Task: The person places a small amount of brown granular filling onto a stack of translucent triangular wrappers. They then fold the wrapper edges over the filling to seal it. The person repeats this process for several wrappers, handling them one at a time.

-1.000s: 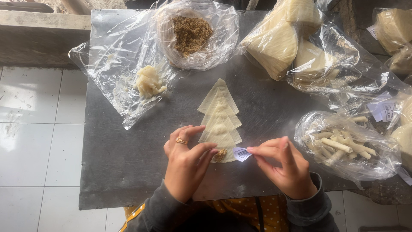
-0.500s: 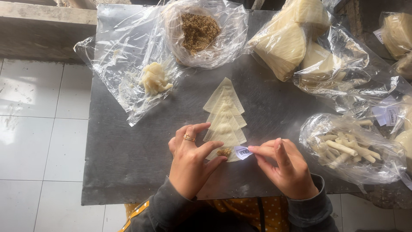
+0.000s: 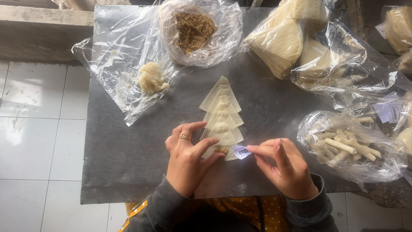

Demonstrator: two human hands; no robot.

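A row of overlapping pale triangular wrappers [image 3: 222,112] lies on a dark grey slab [image 3: 128,146], stacked like a fir tree. My left hand [image 3: 188,159], with a gold ring, rests its fingers on the nearest wrapper, beside a small dab of brown filling [image 3: 222,150]. My right hand [image 3: 286,169] pinches a small white paper label [image 3: 241,152] at that wrapper's right corner.
Clear plastic bags surround the work: brown crumbly filling [image 3: 195,29] at the top, a lump of pale dough [image 3: 150,79] on plastic, stacks of wrappers [image 3: 279,43] at upper right, finished pale rolls [image 3: 343,146] at right. White floor tiles [image 3: 38,137] lie to the left.
Both hands stay at the nearest wrapper with barely any shift; the right hand keeps the small label pinched. The camera view has drifted slightly.
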